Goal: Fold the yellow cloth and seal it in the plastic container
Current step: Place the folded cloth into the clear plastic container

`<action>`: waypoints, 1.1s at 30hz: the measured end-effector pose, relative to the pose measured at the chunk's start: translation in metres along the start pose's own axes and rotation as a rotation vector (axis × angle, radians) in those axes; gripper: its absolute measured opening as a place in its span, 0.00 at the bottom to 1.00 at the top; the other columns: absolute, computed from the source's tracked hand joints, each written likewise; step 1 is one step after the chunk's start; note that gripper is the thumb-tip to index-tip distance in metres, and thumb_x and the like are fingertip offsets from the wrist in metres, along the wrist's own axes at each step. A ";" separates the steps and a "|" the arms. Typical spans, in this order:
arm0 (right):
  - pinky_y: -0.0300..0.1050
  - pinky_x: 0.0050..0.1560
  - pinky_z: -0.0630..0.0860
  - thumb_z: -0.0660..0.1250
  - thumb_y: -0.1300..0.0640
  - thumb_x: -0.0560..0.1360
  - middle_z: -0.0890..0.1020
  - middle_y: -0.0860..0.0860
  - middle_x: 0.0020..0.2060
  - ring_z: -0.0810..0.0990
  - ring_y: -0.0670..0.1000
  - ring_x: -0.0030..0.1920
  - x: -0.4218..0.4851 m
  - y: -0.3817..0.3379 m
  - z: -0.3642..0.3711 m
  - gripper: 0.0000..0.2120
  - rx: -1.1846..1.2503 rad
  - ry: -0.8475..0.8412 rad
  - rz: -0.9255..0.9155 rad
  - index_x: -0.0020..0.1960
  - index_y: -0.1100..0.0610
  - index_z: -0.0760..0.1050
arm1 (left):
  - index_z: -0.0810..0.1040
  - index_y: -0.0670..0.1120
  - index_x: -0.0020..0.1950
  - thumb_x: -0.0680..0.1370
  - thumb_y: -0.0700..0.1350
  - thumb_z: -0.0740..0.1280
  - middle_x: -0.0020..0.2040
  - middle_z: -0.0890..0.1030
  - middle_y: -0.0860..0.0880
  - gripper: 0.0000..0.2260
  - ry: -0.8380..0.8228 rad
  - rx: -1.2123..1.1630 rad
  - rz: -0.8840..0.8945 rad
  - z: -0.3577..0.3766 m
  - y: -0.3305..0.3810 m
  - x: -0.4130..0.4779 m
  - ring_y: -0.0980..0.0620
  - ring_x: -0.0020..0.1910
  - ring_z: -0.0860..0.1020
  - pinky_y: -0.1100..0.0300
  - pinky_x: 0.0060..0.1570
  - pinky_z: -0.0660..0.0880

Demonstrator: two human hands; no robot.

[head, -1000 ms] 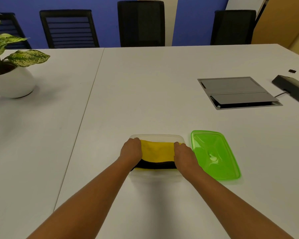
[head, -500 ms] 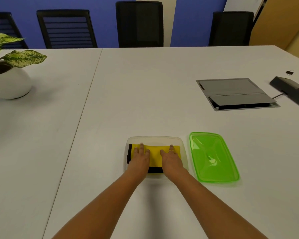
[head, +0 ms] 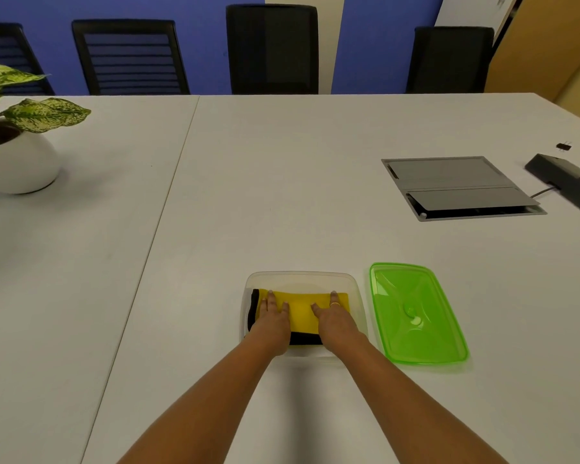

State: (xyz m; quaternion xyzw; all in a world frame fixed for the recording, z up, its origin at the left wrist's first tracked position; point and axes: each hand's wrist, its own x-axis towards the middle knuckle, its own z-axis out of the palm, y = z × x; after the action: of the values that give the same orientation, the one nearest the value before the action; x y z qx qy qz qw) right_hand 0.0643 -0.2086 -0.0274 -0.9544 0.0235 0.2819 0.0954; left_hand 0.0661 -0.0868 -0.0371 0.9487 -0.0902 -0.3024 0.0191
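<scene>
Both the left hand point(head: 272, 319) and right hand point(head: 333, 319) lie flat and open on the yellow cloth point(head: 302, 309) in the box point(head: 302, 277), but it might puff up when they let go (then the green lid point(head: 416, 313) beside it won't snap shut).

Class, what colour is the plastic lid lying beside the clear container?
Translucent bright green lid, seen best in the head view.

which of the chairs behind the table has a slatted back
The second chair from the left: horizontal slats show blue wall between them. The two chairs to its right have solid black backs.
</scene>
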 end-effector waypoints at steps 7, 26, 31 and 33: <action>0.48 0.66 0.67 0.61 0.66 0.75 0.48 0.58 0.76 0.61 0.58 0.73 -0.013 0.000 -0.003 0.28 -0.071 0.084 -0.028 0.73 0.56 0.58 | 0.43 0.43 0.76 0.81 0.43 0.55 0.76 0.39 0.39 0.28 0.037 -0.052 0.058 0.003 -0.007 -0.001 0.40 0.76 0.40 0.50 0.74 0.46; 0.61 0.72 0.35 0.45 0.41 0.79 0.33 0.52 0.75 0.31 0.57 0.74 0.008 0.008 0.017 0.30 -0.153 -0.066 -0.085 0.75 0.49 0.35 | 0.34 0.53 0.74 0.78 0.63 0.43 0.75 0.32 0.44 0.30 -0.008 0.048 0.047 0.010 -0.012 0.013 0.44 0.73 0.30 0.46 0.71 0.31; 0.61 0.72 0.34 0.46 0.42 0.79 0.32 0.53 0.74 0.30 0.57 0.74 0.011 0.012 0.022 0.31 -0.129 -0.085 -0.108 0.75 0.49 0.34 | 0.34 0.53 0.74 0.78 0.64 0.44 0.75 0.31 0.45 0.31 -0.012 0.011 0.040 0.014 -0.011 0.013 0.44 0.73 0.29 0.46 0.71 0.30; 0.61 0.72 0.33 0.46 0.42 0.79 0.32 0.53 0.74 0.30 0.58 0.73 0.012 0.013 0.023 0.31 -0.124 -0.085 -0.115 0.75 0.50 0.34 | 0.34 0.53 0.74 0.77 0.65 0.44 0.75 0.31 0.45 0.31 -0.010 0.007 0.037 0.015 -0.011 0.014 0.44 0.73 0.29 0.45 0.70 0.30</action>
State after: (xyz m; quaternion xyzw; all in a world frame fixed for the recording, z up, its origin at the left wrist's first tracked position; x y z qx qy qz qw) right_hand 0.0609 -0.2164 -0.0544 -0.9454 -0.0528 0.3170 0.0532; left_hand 0.0705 -0.0789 -0.0589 0.9455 -0.1090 -0.3063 0.0211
